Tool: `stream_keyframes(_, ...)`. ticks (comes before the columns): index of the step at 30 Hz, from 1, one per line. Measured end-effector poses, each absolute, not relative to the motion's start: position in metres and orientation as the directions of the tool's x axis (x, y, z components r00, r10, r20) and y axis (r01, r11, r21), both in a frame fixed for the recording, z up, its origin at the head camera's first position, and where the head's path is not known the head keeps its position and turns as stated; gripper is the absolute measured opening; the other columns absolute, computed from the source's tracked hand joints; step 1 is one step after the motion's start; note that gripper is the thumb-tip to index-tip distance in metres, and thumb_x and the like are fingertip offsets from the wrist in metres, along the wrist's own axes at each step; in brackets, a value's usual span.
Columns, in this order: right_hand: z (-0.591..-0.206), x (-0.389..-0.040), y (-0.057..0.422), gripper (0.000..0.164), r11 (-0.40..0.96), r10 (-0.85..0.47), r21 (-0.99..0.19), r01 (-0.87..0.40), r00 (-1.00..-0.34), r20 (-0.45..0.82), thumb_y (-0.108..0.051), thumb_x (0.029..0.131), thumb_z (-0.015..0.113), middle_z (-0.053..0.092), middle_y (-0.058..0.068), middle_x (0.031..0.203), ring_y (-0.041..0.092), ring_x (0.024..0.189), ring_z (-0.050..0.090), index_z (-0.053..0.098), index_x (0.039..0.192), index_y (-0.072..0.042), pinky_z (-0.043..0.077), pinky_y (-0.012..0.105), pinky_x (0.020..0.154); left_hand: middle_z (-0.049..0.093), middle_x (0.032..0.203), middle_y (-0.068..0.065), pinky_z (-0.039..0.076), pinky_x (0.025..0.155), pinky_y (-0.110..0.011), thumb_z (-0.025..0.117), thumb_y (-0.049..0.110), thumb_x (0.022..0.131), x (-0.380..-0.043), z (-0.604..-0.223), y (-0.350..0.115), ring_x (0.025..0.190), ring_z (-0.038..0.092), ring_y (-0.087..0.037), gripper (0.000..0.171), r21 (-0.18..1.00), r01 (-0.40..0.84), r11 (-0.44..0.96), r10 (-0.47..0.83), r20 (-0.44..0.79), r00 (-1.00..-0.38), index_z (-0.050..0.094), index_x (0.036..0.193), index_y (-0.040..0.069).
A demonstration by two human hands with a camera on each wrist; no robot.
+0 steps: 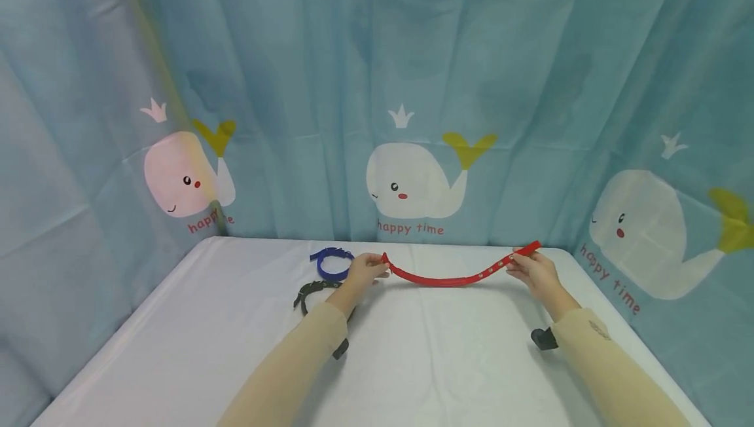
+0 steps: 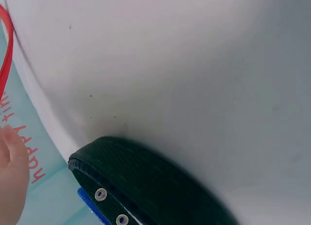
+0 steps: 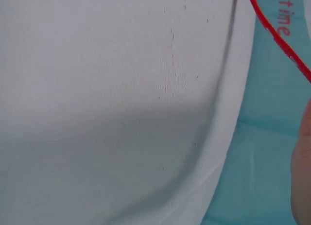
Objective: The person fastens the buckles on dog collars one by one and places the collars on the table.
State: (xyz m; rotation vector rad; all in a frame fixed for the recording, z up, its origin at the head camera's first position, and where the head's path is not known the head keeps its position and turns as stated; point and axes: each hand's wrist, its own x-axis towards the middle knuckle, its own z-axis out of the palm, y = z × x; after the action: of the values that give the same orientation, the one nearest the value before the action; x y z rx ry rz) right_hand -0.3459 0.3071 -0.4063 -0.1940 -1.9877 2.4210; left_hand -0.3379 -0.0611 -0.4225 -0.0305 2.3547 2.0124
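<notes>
A red collar [image 1: 438, 281] with metal eyelets hangs in a shallow sagging curve between the two hands, above the white table. My left hand [image 1: 364, 272] pinches its left end. Farther right, my right hand [image 1: 535, 274] grips it near the eyelets, and the strap's tip sticks out past the fingers. Only part of the red strap shows at the edge of each wrist view. A dark green collar [image 2: 141, 171], looped into a ring, lies beneath my left forearm, partly hidden by it. Just behind that sits a blue collar [image 1: 325, 271], also looped round.
The white-covered table [image 1: 177, 322] ends at the back against a blue curtain [image 1: 306, 119] printed with whales. More curtain hangs along both sides. A dark wrist-camera piece [image 1: 544, 338] juts from the right sleeve, and another [image 1: 340, 349] from the left.
</notes>
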Motion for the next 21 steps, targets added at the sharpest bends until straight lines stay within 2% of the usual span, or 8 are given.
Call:
stream_keyframes(4,-0.406,-0.337,0.306,0.020,-0.228,0.002,-0.971,0.075,-0.997,-0.078,-0.010,0.100,0.053,0.065,-0.001,0.086,0.010,0.077,0.066,0.048,0.119,-0.004,0.054,0.025,0.078,0.068,0.110,-0.015,0.047,0.094,-0.049,0.063,0.018,0.096,-0.331,-0.418,-0.065,0.097,0.068,-0.026,0.032,0.995,-0.046,0.085,0.041,-0.049,-0.998,0.057,0.118,-0.004)
stream_keyframes(7,-0.405,-0.332,0.303,0.018,-0.204,-0.041,-0.977,0.061,-0.998,-0.053,-0.011,0.100,0.055,0.065,0.000,0.088,0.010,0.079,0.065,0.050,0.115,-0.005,0.054,0.025,0.079,0.069,0.106,-0.011,0.048,0.094,-0.047,0.065,0.022,0.094,-0.326,-0.412,-0.068,0.094,0.068,-0.023,0.032,0.997,-0.061,0.056,0.043,-0.063,-0.997,0.060,0.116,-0.002)
stream_keyframes(14,-0.400,-0.320,0.289,0.035,-0.113,-0.068,-0.993,0.018,-0.998,-0.010,-0.014,0.100,0.054,0.063,-0.001,0.091,0.008,0.080,0.063,0.043,0.127,0.006,0.054,0.025,0.080,0.069,0.105,-0.008,0.048,0.095,-0.044,0.067,0.021,0.093,-0.306,-0.398,-0.076,0.095,0.066,-0.020,0.033,0.994,-0.076,0.083,0.038,-0.079,-0.996,0.062,0.118,0.001)
stream_keyframes(21,-0.390,-0.304,0.267,0.037,-0.078,-0.033,-0.997,-0.020,-0.999,0.023,-0.013,0.099,0.056,0.062,-0.001,0.092,0.008,0.080,0.062,0.043,0.126,0.009,0.054,0.024,0.080,0.068,0.104,-0.011,0.048,0.094,-0.045,0.065,0.014,0.093,-0.294,-0.398,-0.087,0.090,0.066,-0.018,0.028,0.999,-0.035,0.033,0.132,-0.039,-0.990,0.061,0.116,-0.003)
